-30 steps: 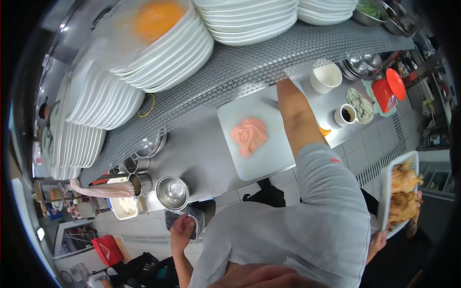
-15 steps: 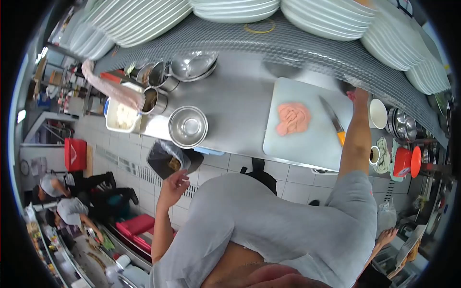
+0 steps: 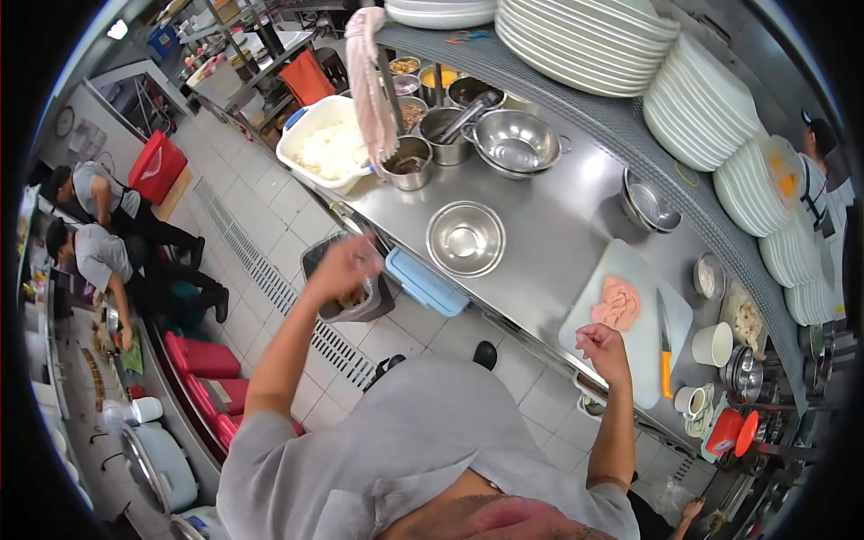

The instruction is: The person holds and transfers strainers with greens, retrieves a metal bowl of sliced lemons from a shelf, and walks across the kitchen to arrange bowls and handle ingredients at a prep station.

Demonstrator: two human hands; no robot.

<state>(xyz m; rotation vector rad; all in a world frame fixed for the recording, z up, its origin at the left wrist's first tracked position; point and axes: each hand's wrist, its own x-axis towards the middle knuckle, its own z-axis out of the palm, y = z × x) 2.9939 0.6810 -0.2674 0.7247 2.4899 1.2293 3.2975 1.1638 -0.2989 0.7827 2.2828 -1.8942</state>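
Note:
My right hand (image 3: 605, 349) hovers at the near-left edge of a white cutting board (image 3: 583, 315). Its fingers are curled together; what they hold, if anything, is too small to make out. On the board lies a flat piece of pale pink raw meat (image 3: 617, 302), just beyond the hand. A knife with an orange handle (image 3: 666, 371) rests to the right of the meat. My left hand (image 3: 346, 266) is in the air above a lined bin (image 3: 367, 306), left of an empty steel bowl (image 3: 466, 238). Motion smears its fingers.
A tub of white rice-like food (image 3: 326, 144), steel pots (image 3: 408, 162) and a colander (image 3: 517, 139) stand at the counter's left end. A hanging towel (image 3: 369, 85) and stacked plates (image 3: 585, 45) are above. Two people (image 3: 103, 256) work at left.
My right hand has pulled back from under the shelf to the board's near edge. My left hand has risen to over the bin. The view has turned left.

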